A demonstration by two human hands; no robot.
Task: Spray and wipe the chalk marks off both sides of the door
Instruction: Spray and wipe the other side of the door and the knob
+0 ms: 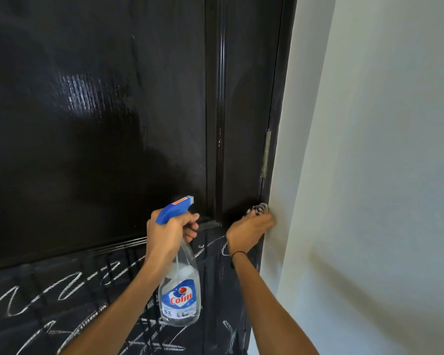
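A dark door (95, 129) fills the left and middle of the head view. Its upper panel is glossy and wet, free of chalk. White chalk marks (62, 290) cover the lower panel. My left hand (168, 233) grips a clear spray bottle (180, 295) with a blue trigger head, its nozzle aimed at the door. My right hand (249, 229) presses a patterned cloth (259, 208) against the door's right stile, close to the hinge edge.
A metal hinge (266, 153) sits on the door's right edge above the cloth. A pale wall (369, 175) runs along the right side, right beside my right hand.
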